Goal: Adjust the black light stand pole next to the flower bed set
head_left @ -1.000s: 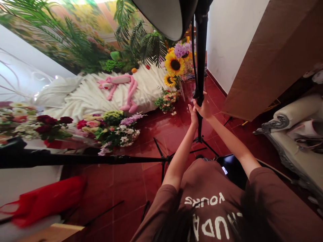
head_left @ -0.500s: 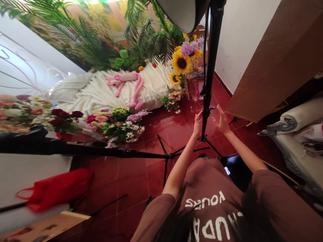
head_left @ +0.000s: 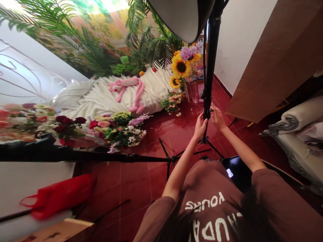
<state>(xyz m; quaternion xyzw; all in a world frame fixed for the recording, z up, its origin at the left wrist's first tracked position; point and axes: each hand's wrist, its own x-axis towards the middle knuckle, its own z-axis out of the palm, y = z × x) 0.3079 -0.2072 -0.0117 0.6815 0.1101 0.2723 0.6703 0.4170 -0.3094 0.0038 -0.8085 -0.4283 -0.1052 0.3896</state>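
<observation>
Head view: a black light stand (head_left: 210, 69) is seen upright on the red tiled floor (head_left: 133, 188), right of centre, with a large lamp shade (head_left: 180, 18) carried at its top. Its pole is flanked by both bare hands at a joint partway down. The left hand (head_left: 200, 126) is set against the left side of the pole, with its fingers bent; whether it is fully closed cannot be told. The right hand (head_left: 218, 118) is held at the right side, its fingers partly curled near the joint, and whether contact is made cannot be made out. A second black stand (head_left: 108, 157) is stretched across the near left. On the far left, a pink plush toy (head_left: 137, 92) is laid on white cloth (head_left: 157, 84), bordered by sunflowers (head_left: 181, 67) and mixed flowers (head_left: 131, 131). A red bag (head_left: 65, 193) is placed near left, and a pale sofa (head_left: 310, 111) is partly shown at right.
</observation>
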